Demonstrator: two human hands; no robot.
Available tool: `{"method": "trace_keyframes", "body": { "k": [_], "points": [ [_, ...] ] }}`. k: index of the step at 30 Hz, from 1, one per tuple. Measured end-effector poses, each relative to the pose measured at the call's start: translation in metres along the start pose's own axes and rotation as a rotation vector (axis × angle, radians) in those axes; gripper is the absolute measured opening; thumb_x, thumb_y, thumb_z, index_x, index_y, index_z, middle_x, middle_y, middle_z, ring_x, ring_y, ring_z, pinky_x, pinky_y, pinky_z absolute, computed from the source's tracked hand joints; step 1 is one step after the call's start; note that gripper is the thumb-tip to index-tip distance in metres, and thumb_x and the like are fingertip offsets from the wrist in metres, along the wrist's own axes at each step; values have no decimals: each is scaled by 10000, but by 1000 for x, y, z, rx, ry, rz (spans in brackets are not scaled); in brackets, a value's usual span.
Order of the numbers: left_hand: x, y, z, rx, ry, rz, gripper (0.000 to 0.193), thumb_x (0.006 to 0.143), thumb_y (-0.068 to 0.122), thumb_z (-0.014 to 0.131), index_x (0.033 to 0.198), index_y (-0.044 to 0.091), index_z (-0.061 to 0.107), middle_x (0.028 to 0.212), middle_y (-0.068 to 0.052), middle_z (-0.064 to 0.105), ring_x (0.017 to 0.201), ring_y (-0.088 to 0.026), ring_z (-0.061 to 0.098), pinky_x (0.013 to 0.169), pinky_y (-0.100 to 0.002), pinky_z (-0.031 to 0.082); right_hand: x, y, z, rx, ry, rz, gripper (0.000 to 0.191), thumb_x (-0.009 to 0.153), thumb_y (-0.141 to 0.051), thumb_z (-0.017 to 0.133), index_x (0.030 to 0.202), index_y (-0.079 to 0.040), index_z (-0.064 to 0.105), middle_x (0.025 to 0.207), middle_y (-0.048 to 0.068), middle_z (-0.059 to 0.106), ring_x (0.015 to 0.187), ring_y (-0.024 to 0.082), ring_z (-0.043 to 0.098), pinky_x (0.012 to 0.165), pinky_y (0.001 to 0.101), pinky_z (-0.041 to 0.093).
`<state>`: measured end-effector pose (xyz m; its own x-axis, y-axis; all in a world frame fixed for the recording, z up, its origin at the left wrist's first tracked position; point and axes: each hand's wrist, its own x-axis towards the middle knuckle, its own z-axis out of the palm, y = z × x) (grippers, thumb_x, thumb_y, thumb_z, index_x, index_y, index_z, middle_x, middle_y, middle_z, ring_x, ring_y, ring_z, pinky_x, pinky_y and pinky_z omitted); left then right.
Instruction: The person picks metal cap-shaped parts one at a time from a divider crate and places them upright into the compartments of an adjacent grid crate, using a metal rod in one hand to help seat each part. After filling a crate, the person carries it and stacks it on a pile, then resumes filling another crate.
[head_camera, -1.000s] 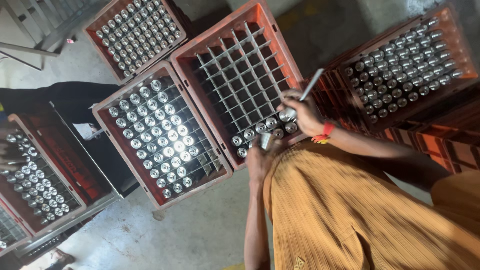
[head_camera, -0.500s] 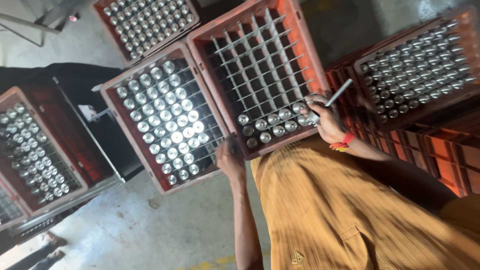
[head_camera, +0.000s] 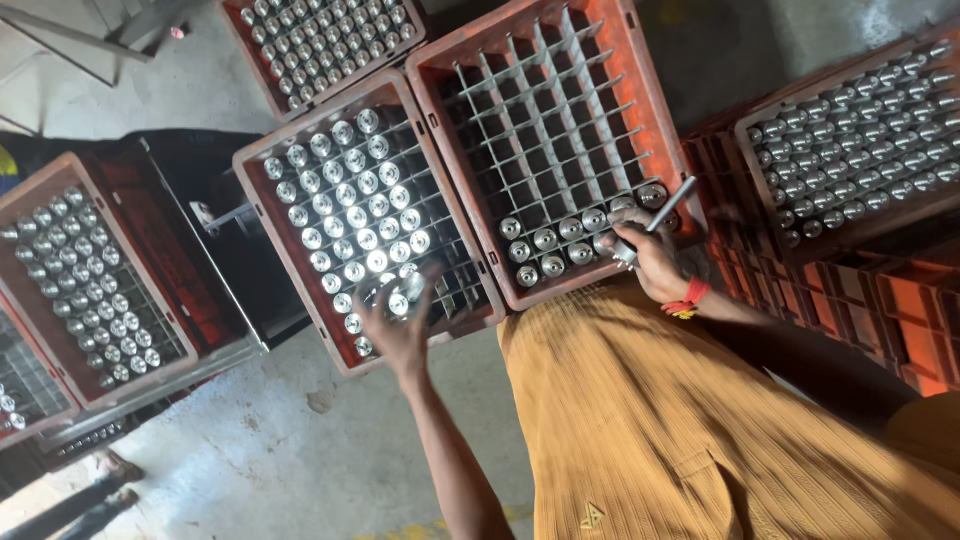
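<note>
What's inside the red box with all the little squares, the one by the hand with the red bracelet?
The red crate holds a grey divider grid. Most squares look empty. About ten shiny metal cylinders stand in the squares nearest the person. The right hand, holding a metal cylinder, covers a few squares there.

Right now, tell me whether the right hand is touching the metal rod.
Touching. The head view shows the right hand with fingers wrapped around the lower end of the metal rod, which sticks up over the mostly empty red crate.

Red crates (head_camera: 440, 75), silver cylinders (head_camera: 360, 215), seemingly mustard shirt (head_camera: 680, 420)
</note>
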<state>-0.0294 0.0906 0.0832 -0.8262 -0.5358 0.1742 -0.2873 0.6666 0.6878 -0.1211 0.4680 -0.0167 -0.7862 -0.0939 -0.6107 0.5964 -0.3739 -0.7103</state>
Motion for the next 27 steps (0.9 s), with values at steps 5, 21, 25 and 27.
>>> {"method": "trace_keyframes", "body": {
  "k": [5, 21, 25, 27],
  "points": [
    [-8, 8, 19, -951, 54, -603, 335, 873, 195, 820, 1088, -29, 694, 1074, -178, 657, 936, -261, 600, 847, -408, 522, -7, -7, 11, -23, -63, 7, 159, 996, 7, 569, 1121, -16, 666, 955, 128, 689, 814, 176, 701, 683, 295, 543],
    [-50, 195, 108, -345, -667, -436, 377, 759, 111, 814, 1108, 4, 718, 907, -162, 781, 805, -260, 757, 748, -392, 562, -21, -77, 88, -54, -354, -84, 110, 1032, -58, 590, 1136, -41, 620, 878, 11, 612, 828, 101, 649, 714, 240, 527],
    [-46, 204, 115, -267, -686, -364, 344, 773, 107, 803, 1094, 10, 726, 895, -187, 771, 822, -330, 754, 752, -434, 555, -15, -72, 79, -14, -240, -65, 129, 1010, -46, 588, 1133, -27, 624, 867, 28, 619, 834, 113, 653, 755, 256, 558],
    [-48, 202, 120, -221, -677, -330, 380, 748, 99, 806, 1111, 17, 727, 901, -198, 776, 847, -357, 743, 770, -452, 545, -13, -70, 77, -45, -189, -65, 137, 998, -52, 585, 1128, -31, 624, 861, 33, 625, 830, 115, 660, 749, 259, 566]
  ]
}}
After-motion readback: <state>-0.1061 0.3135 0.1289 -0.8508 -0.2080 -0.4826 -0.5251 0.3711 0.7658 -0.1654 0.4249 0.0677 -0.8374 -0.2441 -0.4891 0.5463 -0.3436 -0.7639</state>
